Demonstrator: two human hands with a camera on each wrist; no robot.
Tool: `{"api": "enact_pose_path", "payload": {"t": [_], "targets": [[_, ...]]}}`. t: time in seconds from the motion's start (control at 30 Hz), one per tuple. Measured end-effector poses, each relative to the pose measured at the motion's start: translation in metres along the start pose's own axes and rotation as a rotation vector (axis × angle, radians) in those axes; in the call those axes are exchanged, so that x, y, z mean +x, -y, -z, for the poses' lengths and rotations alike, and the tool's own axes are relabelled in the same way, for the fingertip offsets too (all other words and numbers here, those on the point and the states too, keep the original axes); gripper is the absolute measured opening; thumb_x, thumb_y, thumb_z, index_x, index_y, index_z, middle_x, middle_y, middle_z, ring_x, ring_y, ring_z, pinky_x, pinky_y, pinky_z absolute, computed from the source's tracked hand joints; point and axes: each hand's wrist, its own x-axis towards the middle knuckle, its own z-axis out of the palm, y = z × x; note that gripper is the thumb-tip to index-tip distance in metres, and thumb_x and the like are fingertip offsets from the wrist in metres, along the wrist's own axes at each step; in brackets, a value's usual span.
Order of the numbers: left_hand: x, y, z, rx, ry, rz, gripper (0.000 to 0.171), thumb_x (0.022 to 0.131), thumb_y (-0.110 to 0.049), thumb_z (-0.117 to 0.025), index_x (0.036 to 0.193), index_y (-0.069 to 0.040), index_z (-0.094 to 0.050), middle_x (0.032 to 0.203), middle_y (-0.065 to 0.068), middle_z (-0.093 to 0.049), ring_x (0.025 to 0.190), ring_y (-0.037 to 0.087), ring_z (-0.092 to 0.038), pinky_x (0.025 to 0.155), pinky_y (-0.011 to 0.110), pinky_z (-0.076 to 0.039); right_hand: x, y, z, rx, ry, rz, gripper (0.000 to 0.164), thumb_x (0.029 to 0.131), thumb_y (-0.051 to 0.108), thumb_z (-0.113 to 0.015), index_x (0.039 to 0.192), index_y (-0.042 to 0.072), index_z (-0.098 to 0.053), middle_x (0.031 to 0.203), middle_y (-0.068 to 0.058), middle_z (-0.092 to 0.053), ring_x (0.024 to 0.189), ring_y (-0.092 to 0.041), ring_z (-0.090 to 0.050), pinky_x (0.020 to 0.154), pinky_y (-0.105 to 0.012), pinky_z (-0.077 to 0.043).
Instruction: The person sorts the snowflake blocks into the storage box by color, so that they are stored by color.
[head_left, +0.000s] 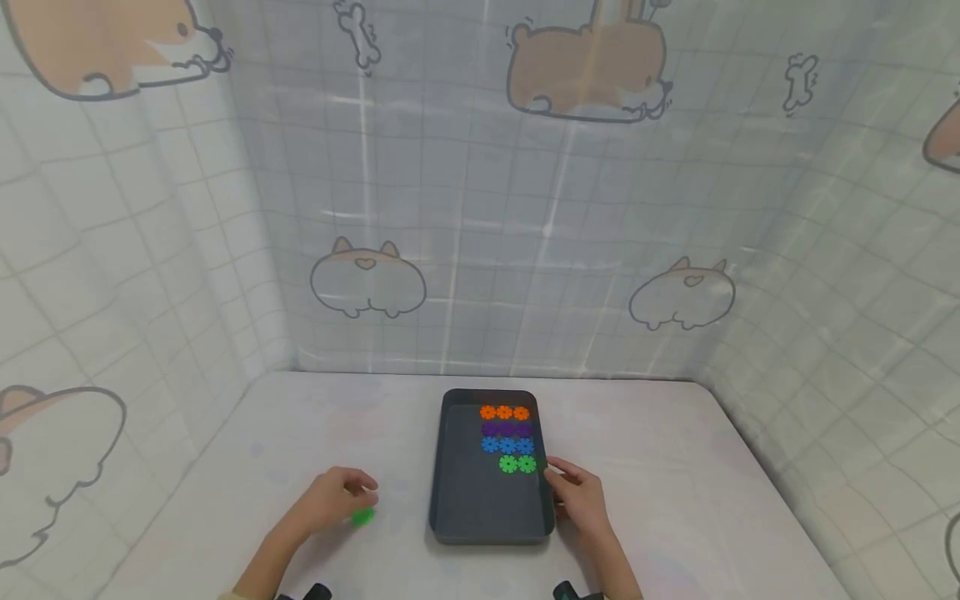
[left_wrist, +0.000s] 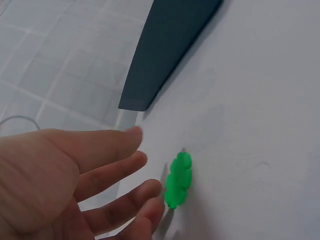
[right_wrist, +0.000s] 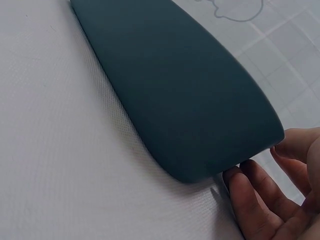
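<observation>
A dark grey tray [head_left: 468, 508] lies on the table, with flower-shaped plastic discs in rows along its right side: orange [head_left: 505, 412], purple [head_left: 507, 430], blue [head_left: 507, 446] and two green discs [head_left: 517, 464]. At its right edge my right hand [head_left: 583, 500] grips the tray wall [right_wrist: 175, 100], thumb at the rim and fingers lower down. Left of the tray, my left hand [head_left: 333, 497] has loosely bent, parted fingers. Close by its fingertips is another green disc [left_wrist: 179, 181], blurred in the head view; whether the fingers touch it I cannot tell.
A white cloth covers the table [head_left: 675, 483]. Translucent curtains [head_left: 495, 250] printed with dogs and bones hang behind it and on both sides. Two dark objects [head_left: 318, 591] show at the bottom edge, near the wrists.
</observation>
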Motion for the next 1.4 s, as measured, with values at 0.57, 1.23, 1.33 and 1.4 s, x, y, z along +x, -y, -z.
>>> {"api": "enact_pose_path", "payload": {"t": [0.57, 1.23, 1.33, 1.4], "targets": [[-0.004, 0.013, -0.010, 0.078, 0.044, -0.182, 0.027, 0.071, -0.017, -0.086, 0.095, -0.015, -0.072, 0.084, -0.003, -0.060, 0.076, 0.016, -0.053, 0.063, 0.030, -0.045, 0.001, -0.003, 0.000, -0.021, 0.004, 0.004, 0.041, 0.090, 0.026, -0.070, 0.125, 0.005, -0.066, 0.100, -0.012, -0.069, 0.071, -0.021, -0.067, 0.057, -0.031, -0.054], [-0.003, 0.004, -0.015, 0.145, -0.056, -0.022, 0.034, 0.064, -0.025, -0.090, 0.089, -0.014, -0.069, 0.086, -0.003, -0.062, 0.084, 0.017, -0.058, 0.076, 0.043, -0.051, 0.000, 0.000, -0.001, -0.012, 0.004, 0.009, 0.038, 0.090, 0.024, -0.070, 0.123, 0.005, -0.067, 0.096, -0.011, -0.070, 0.070, -0.021, -0.065, 0.057, -0.031, -0.054], [-0.006, 0.004, -0.013, 0.151, -0.038, 0.002, 0.038, 0.062, -0.024, -0.091, 0.091, -0.013, -0.069, 0.087, -0.002, -0.062, 0.085, 0.017, -0.059, 0.078, 0.044, -0.051, 0.000, 0.000, -0.001, -0.012, 0.000, 0.010, 0.038, 0.090, 0.023, -0.070, 0.123, 0.004, -0.067, 0.098, -0.012, -0.070, 0.071, -0.021, -0.066, 0.057, -0.032, -0.054], [-0.006, 0.004, -0.011, 0.144, -0.021, 0.004, 0.036, 0.062, -0.020, -0.091, 0.091, -0.013, -0.069, 0.085, -0.002, -0.061, 0.083, 0.017, -0.057, 0.075, 0.042, -0.051, -0.001, 0.001, 0.000, -0.011, -0.005, 0.007, 0.037, 0.090, 0.022, -0.070, 0.122, 0.004, -0.067, 0.096, -0.012, -0.069, 0.071, -0.021, -0.066, 0.057, -0.032, -0.054]]}}
